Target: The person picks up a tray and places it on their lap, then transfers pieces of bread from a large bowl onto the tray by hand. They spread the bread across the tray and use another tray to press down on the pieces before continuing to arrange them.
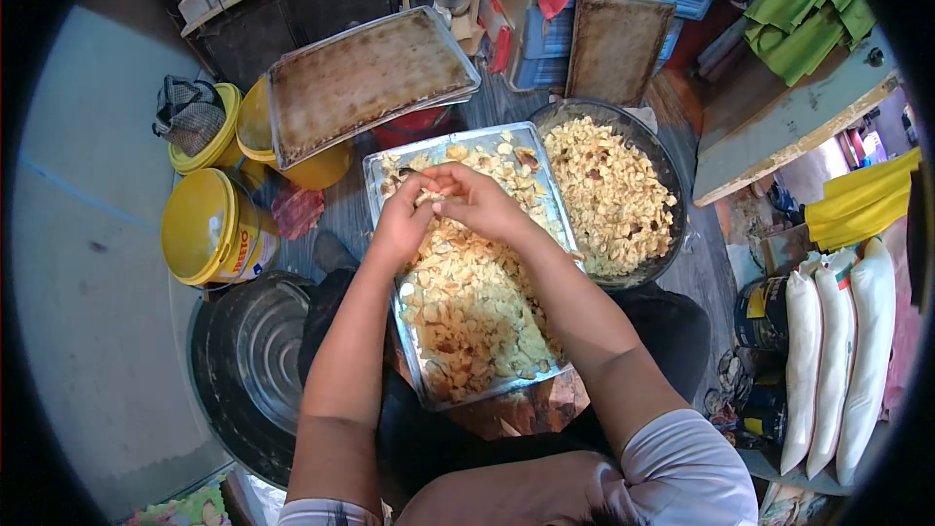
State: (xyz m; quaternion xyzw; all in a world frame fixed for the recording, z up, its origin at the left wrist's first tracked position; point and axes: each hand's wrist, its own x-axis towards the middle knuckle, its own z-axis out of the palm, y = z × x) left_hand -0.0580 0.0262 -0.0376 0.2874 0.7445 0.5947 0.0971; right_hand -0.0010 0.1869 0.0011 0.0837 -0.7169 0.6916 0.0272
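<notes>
A metal baking tray (570,224) lies across my lap, heaped with pale yellow, flaky broken pieces (467,282), some browned at the edges. Over its far half, my left hand (404,216) and my right hand (475,201) come together with fingers curled and thumbs almost touching. Between them a small pale flaky piece (429,197) shows, pinched by both hands; the fingers partly hide it. Right of the tray stands a wide dark basin (672,255) filled with similar flakes (609,195), a few of them dark brown.
Stacked browned baking trays (370,78) rest over yellow buckets at the far left. A lidded yellow bucket (209,224) and a black tub (219,351) stand on my left. Another tray (618,49) leans behind the basin. White filled bags (833,360) stand at right.
</notes>
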